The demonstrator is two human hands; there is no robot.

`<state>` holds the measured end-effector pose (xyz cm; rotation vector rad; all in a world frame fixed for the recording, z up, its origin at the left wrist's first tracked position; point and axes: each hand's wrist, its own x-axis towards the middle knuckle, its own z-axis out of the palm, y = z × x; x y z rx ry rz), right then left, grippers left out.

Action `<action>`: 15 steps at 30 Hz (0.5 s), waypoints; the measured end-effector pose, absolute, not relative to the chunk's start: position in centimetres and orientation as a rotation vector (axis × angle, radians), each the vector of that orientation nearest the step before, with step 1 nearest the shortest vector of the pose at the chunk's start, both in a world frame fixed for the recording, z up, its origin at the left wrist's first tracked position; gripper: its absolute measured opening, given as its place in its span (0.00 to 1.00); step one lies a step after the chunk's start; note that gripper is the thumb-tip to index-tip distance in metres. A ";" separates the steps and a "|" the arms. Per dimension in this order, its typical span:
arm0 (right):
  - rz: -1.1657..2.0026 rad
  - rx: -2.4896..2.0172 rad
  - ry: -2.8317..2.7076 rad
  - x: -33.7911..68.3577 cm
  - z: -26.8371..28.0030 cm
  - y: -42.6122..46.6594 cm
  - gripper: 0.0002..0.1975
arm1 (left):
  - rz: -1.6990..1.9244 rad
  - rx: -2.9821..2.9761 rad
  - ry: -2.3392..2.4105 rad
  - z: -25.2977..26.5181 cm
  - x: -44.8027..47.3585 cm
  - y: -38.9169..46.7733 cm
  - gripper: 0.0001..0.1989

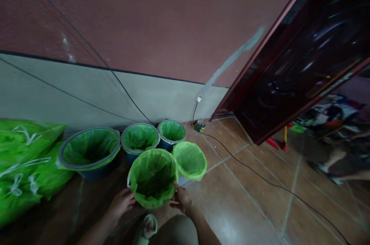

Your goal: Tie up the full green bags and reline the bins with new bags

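Note:
A trash can lined with a thin green bin liner (153, 200) stands right in front of me, the liner folded over its rim. At the near left side of that rim, my left hand (123, 201) is closed on the liner's edge. On the opposite side my right hand (182, 199) has its fingers curled at the liner, partly hidden behind it. A smaller bin with a light green liner (192, 160) touches it on the right. Behind are lined bins with grey rims: a small one (172, 131), a middle one (140, 137) and a large one (89, 148).
Several tied green bags (26, 160) are piled at the left. A dark cable (260, 177) crosses the tiled floor from a small black-and-yellow can (199, 126) by the wall. At right stands an open dark red door (289, 67), with a person's legs (338, 164) beyond.

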<state>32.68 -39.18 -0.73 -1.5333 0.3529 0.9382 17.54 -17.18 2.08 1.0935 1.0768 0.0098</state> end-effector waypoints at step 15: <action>0.766 -1.802 0.336 33.2 -0.8 -38.2 0.07 | -0.039 1.175 0.917 0.1 17.2 -18.7 0.23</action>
